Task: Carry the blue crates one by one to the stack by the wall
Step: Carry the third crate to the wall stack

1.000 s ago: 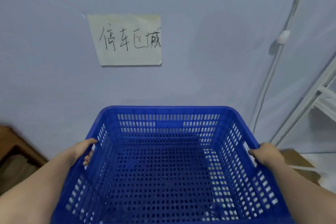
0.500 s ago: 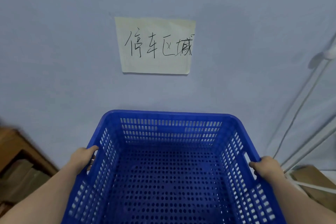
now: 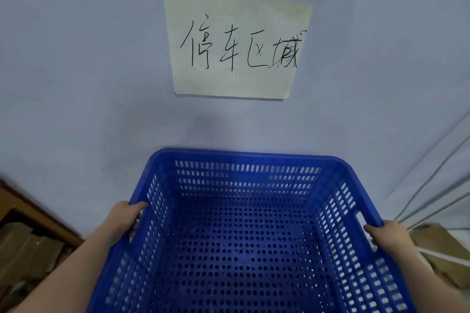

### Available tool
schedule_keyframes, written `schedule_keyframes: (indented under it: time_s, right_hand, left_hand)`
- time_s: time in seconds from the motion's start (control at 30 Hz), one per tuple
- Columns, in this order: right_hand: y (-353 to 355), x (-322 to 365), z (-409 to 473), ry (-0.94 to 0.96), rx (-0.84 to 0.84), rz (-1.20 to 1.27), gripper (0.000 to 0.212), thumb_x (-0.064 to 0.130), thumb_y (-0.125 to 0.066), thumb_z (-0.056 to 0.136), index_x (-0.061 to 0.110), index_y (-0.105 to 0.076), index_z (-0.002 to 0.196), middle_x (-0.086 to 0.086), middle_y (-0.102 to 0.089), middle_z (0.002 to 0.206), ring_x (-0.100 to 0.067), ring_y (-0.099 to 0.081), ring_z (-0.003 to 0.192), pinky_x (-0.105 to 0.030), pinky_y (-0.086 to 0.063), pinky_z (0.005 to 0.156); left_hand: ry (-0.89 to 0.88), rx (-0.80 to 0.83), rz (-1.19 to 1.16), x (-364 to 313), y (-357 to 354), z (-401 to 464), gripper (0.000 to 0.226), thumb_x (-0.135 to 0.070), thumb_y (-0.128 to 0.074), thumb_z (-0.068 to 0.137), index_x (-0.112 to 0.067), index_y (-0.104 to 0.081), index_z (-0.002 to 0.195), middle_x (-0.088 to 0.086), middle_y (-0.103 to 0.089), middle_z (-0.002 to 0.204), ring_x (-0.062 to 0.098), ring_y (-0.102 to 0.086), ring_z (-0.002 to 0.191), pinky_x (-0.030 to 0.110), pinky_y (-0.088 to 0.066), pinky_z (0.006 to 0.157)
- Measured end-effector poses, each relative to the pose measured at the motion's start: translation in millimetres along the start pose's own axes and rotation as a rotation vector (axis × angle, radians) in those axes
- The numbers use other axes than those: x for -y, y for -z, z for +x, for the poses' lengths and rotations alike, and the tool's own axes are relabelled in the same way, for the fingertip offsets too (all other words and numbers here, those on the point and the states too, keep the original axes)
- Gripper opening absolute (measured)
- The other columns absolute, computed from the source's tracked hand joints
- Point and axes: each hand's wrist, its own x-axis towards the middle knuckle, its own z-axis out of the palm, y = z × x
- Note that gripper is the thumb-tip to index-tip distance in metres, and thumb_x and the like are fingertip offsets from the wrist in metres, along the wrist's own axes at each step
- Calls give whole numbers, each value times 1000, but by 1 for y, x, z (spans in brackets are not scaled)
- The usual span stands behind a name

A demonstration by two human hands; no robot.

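Gripping the blue crate (image 3: pixel 244 236) w/ both hands: left hand (image 3: pixel 124 218) clamped on the rim at 9 o'clock, right hand (image 3: pixel 389 236) on the 3 o'clock rim by the handle slot. Crate's empty, held right in front of the wall (image 3: pixel 76 84). Risk: far edge bumps the wall, or I miss the stack, since it's hidden below. Paper sign (image 3: pixel 239 46) at 12 reads 停车区域.

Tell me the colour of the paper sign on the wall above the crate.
Pale yellow paper sign with black handwritten characters, seen in the head view.
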Motion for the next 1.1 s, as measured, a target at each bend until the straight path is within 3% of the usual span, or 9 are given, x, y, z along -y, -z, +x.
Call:
schedule_keyframes:
  time_s: [0.2, 0.33, 0.53, 0.67, 1.1]
  right_hand:
    - [2, 4, 1, 0, 0, -9, 27, 29, -63, 86, 13, -57, 65, -7, -67, 61, -23, -61, 60, -29, -42, 53]
    - [4, 15, 6, 0, 11, -8, 28, 33, -61, 85, 11, -62, 68, -7, -68, 67, -21, -61, 61, -28, -39, 51]
    - [-1, 19, 23, 14, 57, 30, 21, 29, -61, 85, 11, -57, 74, -10, -67, 68, -23, -62, 61, -27, -39, 50]
    - [-2, 18, 29, 27, 55, 5, 23, 31, -59, 85, 9, -61, 81, -8, -67, 71, -21, -62, 63, -26, -40, 50]
    - [-1, 6, 3, 9, 99, -34, 25, 35, -56, 85, 10, -58, 90, -5, -65, 76, -20, -63, 67, -27, -43, 55]
  left_hand:
    - [-7, -37, 45, -4, -2, 5, 34, -18, -60, 88, 0, -49, 62, 12, -47, 38, 21, -40, 33, 26, -38, 41]
    - [-27, -117, 97, -12, -3, 10, 30, -19, -60, 86, 5, -55, 68, 18, -57, 54, 27, -51, 46, 32, -45, 51]
    - [-5, -165, 138, -11, -8, 19, 29, -20, -62, 85, 6, -57, 72, 20, -58, 57, 29, -53, 48, 34, -46, 53]
    - [9, -163, 138, -12, -9, 24, 31, -15, -61, 87, 7, -54, 66, 16, -51, 44, 25, -46, 39, 30, -42, 46]
    - [28, -140, 130, 1, -3, 3, 30, -14, -60, 90, 6, -50, 70, 14, -48, 47, 24, -42, 39, 31, -39, 47]
